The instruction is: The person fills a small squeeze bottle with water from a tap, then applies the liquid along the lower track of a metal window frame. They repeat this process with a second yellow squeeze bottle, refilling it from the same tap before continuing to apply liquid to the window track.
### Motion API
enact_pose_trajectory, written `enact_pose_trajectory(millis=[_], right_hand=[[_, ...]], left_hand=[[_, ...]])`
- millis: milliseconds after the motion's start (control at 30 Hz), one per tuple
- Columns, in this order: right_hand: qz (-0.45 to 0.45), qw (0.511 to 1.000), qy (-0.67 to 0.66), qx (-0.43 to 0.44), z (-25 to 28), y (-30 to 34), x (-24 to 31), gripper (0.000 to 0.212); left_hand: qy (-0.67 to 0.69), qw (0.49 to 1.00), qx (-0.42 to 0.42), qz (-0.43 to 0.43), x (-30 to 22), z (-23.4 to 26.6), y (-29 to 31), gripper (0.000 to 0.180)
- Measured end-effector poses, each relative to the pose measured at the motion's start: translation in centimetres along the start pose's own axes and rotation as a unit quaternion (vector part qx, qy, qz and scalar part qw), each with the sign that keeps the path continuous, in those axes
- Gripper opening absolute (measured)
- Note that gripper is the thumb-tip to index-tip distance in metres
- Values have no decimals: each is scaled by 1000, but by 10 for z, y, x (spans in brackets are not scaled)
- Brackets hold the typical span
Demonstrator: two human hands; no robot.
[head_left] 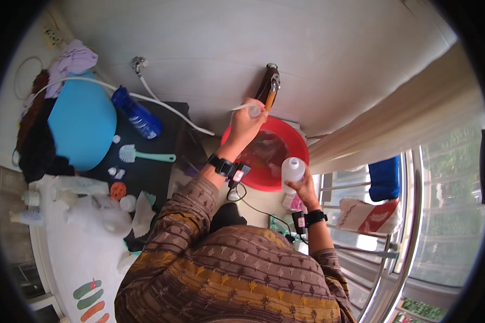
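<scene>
My left hand [244, 129] reaches forward just below a wall tap [275, 82]. Its fingers are closed around a translucent whitish bottle cap [255, 111] with a thin spout sticking out to the left. Lower and to the right, my right hand [306, 189] grips a white plastic bottle [292, 171] around its side. The bottle stands roughly upright, and its neck has no cap on it. Behind and between both hands is a red basin [226, 141] with some water and something indistinct inside.
On the left, a dark table [145, 175] carries a blue bottle [137, 114], a scrub brush [145, 155] and a light blue tub [83, 124]. A white hose [191, 121] runs across it. Several containers crowd the white surface at lower left. A metal rack [355, 248] and curtain [385, 110] stand right.
</scene>
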State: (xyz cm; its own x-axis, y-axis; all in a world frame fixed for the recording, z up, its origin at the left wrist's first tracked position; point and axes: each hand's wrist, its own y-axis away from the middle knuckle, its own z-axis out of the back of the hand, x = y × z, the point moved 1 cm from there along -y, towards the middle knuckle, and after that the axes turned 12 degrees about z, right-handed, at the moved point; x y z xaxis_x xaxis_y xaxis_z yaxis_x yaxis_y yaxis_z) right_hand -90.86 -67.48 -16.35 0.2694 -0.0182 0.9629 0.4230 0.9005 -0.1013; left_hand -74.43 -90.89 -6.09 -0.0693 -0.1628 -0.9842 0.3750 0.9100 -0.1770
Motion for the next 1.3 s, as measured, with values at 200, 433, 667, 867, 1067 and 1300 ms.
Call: enact_pose_trajectory(millis=[200, 433, 667, 867, 1067, 1300], right_hand=[[-17, 999, 33, -21, -12, -81, -62, 77], [-63, 993, 101, -8, -60, -151, -185, 83], [-147, 985, 86, 22, -108, -188, -274, 88], [-178, 984, -14, 5, -127, -211, -279, 86], [-173, 984, -42, 26, -126, -223, -257, 82], [-157, 987, -27, 17, -131, -224, -277, 75]], left_hand=[[-99, 993, -6, -60, 55, -34, -107, 19], [-153, 977, 110, -98, 74, -53, -146, 28], [-252, 949, 120, -145, 72, -62, -174, 31], [-250, 958, 71, -124, 76, -86, -184, 37], [-262, 952, 53, -148, 73, -88, -184, 37], [-252, 956, 54, -142, 75, -88, -186, 38]])
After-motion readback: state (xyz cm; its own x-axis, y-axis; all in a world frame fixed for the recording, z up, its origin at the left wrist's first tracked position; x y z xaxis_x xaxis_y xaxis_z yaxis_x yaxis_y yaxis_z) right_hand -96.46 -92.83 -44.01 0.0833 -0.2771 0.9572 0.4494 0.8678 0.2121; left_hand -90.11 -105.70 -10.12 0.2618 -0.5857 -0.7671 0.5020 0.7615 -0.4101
